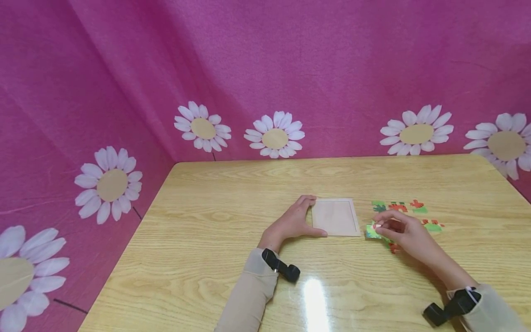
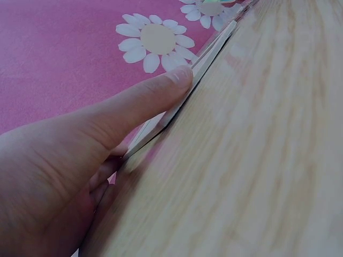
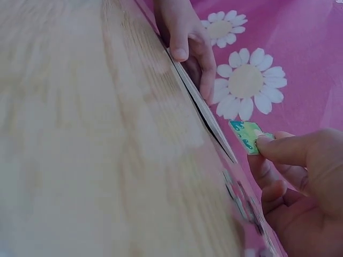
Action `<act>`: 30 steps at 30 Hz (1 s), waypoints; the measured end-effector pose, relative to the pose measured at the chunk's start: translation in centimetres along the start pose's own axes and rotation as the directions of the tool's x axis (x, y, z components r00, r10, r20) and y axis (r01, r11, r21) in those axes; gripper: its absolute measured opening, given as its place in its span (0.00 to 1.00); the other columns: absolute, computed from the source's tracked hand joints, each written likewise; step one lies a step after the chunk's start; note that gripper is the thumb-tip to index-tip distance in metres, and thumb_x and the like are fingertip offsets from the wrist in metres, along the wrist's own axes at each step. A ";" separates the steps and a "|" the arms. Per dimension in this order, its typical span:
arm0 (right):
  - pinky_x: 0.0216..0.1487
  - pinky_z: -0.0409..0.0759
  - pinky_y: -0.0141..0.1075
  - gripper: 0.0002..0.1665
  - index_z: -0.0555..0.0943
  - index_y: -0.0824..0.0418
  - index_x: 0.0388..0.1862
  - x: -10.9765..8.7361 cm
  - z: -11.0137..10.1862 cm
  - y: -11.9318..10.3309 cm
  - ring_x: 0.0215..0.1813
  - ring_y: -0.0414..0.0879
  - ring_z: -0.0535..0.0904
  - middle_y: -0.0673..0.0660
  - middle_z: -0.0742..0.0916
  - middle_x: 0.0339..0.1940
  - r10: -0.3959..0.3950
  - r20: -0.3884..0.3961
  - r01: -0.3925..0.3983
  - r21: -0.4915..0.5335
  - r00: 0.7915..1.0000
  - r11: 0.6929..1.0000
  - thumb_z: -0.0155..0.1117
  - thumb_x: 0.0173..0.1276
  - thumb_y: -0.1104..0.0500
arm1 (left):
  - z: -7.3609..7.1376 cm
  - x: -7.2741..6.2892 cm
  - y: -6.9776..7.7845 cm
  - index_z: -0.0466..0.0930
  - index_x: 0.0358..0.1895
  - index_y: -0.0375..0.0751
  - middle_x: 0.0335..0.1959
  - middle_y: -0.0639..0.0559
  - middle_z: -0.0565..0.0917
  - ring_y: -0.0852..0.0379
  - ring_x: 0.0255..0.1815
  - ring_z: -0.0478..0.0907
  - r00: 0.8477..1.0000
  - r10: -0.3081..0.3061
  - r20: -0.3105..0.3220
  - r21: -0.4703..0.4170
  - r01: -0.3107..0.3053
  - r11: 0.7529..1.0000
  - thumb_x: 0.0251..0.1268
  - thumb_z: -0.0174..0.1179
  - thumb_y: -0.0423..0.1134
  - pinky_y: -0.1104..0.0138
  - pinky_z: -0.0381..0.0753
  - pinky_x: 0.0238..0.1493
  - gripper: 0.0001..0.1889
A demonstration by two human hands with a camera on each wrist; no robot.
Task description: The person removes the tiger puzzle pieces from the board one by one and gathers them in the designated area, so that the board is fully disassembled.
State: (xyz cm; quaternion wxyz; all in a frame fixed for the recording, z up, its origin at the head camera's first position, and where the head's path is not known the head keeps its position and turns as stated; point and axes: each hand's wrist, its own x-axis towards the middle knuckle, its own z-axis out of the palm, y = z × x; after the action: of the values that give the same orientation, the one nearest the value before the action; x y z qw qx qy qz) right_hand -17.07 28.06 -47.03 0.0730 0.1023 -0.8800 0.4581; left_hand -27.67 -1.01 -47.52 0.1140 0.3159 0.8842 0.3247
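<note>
A square wooden puzzle tray (image 1: 335, 217) with a raised rim lies on the table, its inside bare. My left hand (image 1: 293, 218) grips the tray at its left side, thumb along the near edge and fingers at the far left corner. In the left wrist view the thumb (image 2: 144, 104) presses on the rim. My right hand (image 1: 408, 234) pinches a green jigsaw piece (image 3: 245, 135) between thumb and fingertips, just right of the tray. Several red and green jigsaw pieces (image 1: 398, 207) lie near and partly behind this hand.
The wooden table (image 1: 199, 258) reaches back to a pink curtain (image 1: 315, 69) printed with white daisies. Black wrist cameras (image 1: 282, 266) sit on both forearms. Light glares off the table's front (image 1: 315, 304).
</note>
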 end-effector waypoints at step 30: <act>0.21 0.70 0.28 0.12 0.81 0.58 0.49 -4.5 -5.3 3.0 0.30 0.28 0.76 0.26 0.80 0.39 0.104 -0.116 -0.110 -0.047 0.988 0.993 0.66 0.68 0.61 | -0.1 -0.1 0.2 0.60 0.73 0.41 0.75 0.55 0.61 0.56 0.75 0.63 1.000 -0.009 0.005 0.019 0.009 1.000 0.47 0.75 0.57 0.66 0.63 0.77 0.51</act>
State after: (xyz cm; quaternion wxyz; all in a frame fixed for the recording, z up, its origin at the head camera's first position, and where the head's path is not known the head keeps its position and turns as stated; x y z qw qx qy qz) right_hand -13.28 34.57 -47.39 0.1011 0.0269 -0.8904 0.4430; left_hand -27.52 -1.03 -47.28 0.1148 0.3137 0.8883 0.3150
